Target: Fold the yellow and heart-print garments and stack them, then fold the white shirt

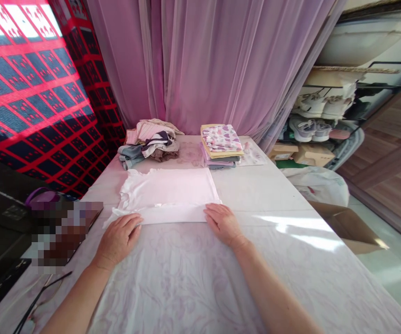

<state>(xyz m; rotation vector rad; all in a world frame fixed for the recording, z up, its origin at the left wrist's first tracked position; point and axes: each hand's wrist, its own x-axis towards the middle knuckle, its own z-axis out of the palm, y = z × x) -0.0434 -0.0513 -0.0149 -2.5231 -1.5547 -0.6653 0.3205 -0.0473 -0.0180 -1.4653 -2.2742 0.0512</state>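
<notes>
A pale pinkish-white garment, which looks like a shirt, lies spread on the table, with a strip along its near edge folded over. My left hand rests palm down on the near left corner of that strip, its fingers stretched out and slightly bent. On the strip's right end lies my right hand, fingers extended flat over the cloth. Neither hand grips the fabric visibly. Wrinkles and a ruffled edge show along the garment's left side.
A loose heap of clothes sits at the back left of the table. Nearby stands a stack of folded clothes. A purple curtain hangs behind. To the right are a shoe rack with sneakers and a cardboard box.
</notes>
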